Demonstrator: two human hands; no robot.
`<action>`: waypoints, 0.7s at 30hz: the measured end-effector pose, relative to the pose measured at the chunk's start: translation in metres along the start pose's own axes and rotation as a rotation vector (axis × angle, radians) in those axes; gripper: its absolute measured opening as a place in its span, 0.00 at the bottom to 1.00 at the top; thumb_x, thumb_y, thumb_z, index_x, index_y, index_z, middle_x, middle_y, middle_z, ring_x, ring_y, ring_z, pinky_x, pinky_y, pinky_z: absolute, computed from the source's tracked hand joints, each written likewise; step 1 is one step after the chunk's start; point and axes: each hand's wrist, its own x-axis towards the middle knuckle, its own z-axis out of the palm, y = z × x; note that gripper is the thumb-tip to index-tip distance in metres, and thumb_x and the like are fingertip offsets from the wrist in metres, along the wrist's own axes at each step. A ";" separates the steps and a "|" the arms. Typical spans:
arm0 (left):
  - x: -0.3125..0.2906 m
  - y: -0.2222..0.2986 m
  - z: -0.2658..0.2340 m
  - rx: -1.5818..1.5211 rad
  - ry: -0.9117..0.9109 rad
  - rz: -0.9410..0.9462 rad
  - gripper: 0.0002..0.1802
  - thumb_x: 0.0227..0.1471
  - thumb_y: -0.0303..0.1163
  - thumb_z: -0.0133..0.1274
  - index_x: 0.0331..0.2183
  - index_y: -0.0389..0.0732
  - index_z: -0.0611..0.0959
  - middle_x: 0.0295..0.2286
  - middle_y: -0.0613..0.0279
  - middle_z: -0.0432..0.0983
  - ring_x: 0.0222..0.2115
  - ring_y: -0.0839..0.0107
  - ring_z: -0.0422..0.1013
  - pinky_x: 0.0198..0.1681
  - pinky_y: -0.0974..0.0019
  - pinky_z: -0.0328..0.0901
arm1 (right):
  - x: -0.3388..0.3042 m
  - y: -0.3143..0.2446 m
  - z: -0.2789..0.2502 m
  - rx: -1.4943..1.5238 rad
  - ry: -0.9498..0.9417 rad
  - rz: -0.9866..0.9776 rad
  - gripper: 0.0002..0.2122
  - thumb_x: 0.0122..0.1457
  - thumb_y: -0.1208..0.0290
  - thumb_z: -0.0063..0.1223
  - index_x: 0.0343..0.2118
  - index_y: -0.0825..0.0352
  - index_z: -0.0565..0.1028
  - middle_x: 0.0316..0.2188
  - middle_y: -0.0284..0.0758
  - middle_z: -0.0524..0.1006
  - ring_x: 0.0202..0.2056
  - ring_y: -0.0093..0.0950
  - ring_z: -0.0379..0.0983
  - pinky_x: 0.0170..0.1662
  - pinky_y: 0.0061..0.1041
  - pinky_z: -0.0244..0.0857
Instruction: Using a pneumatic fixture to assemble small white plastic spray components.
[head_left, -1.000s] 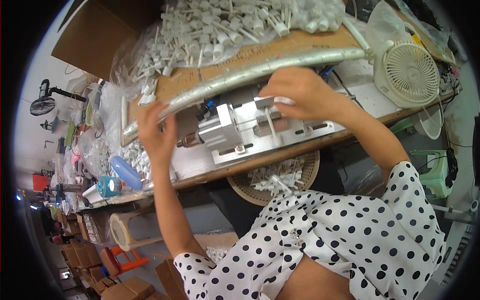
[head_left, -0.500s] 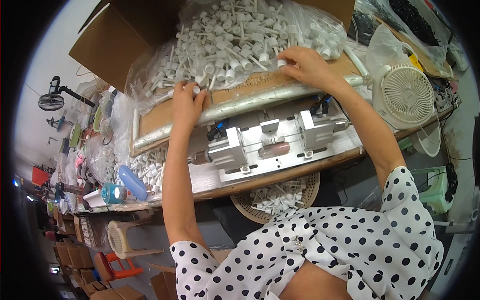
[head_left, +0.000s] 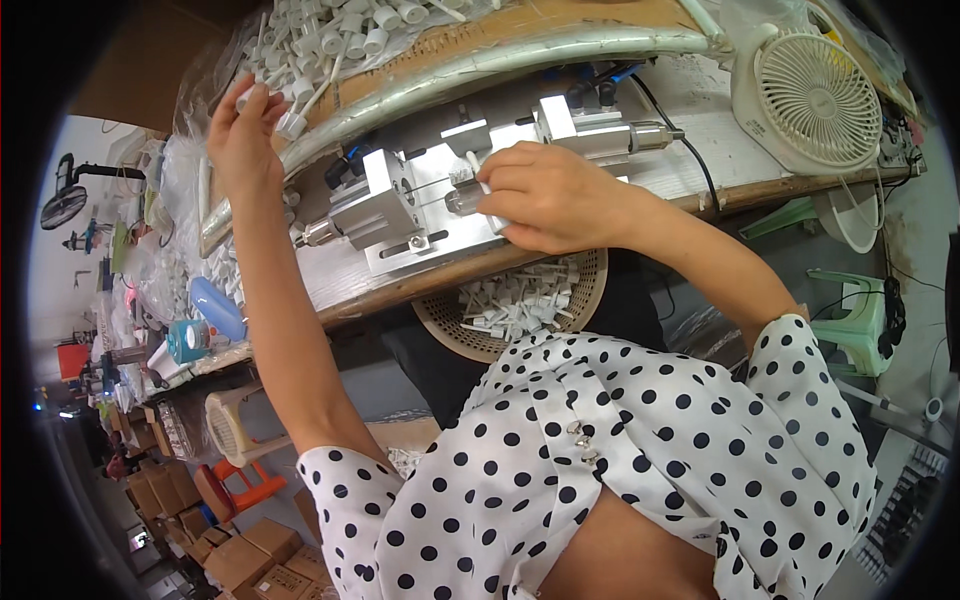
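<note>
Currently, many white stemmed pieces (head_left: pixel 530 303) are held in a tan basket (head_left: pixel 440 330) below the front edge of the worktop (head_left: pixel 700 90), and more are heaped in a shallow cardboard tray (head_left: pixel 470 64) with a silvery wrapped rim, along the back edge. Dark printing is seen on the tray's base, and a small mark on the hub of the white fan (head_left: pixel 820 85) toward the worktop's right end; neither can be read. A slim white part (head_left: pixel 498 222) is gripped by the fingers of the right hand (head_left: pixel 550 195) over the middle of the metal fixture (head_left: pixel 392 195), near the front edge. By the tray's left end, a white cap (head_left: pixel 244 98) appears pinched in the bent fingers of the left hand (head_left: pixel 245 140). Half a second ago both hands were placed at the heap; since then, the right hand has been brought to the fixture.
</note>
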 end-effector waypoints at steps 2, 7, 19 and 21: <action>-0.023 0.009 0.003 -0.109 -0.009 -0.052 0.17 0.51 0.26 0.48 0.43 0.28 0.70 0.34 0.54 0.71 0.35 0.64 0.71 0.40 0.70 0.67 | 0.003 0.000 0.004 -0.043 -0.021 0.003 0.08 0.39 0.74 0.54 0.26 0.68 0.72 0.24 0.36 0.70 0.35 0.33 0.69 0.37 0.29 0.64; -0.101 0.016 0.001 -0.515 -0.084 -0.302 0.13 0.50 0.24 0.48 0.38 0.28 0.72 0.34 0.51 0.71 0.34 0.61 0.71 0.37 0.66 0.70 | 0.012 -0.001 -0.001 -0.062 -0.151 0.040 0.09 0.39 0.71 0.56 0.26 0.66 0.71 0.22 0.35 0.69 0.31 0.32 0.68 0.35 0.31 0.62; -0.206 0.003 0.066 0.265 -0.274 0.027 0.14 0.38 0.22 0.59 0.33 0.35 0.77 0.40 0.58 0.66 0.34 0.71 0.68 0.35 0.73 0.67 | 0.122 0.134 -0.019 -0.412 0.046 0.192 0.09 0.43 0.71 0.51 0.25 0.71 0.73 0.27 0.47 0.73 0.32 0.43 0.70 0.38 0.37 0.62; -0.209 -0.006 0.071 0.448 -0.312 0.113 0.14 0.38 0.23 0.59 0.33 0.35 0.77 0.40 0.56 0.67 0.34 0.68 0.69 0.36 0.71 0.67 | 0.125 0.134 -0.015 -0.453 -0.052 0.228 0.09 0.43 0.71 0.51 0.25 0.72 0.73 0.27 0.47 0.73 0.32 0.43 0.70 0.38 0.37 0.62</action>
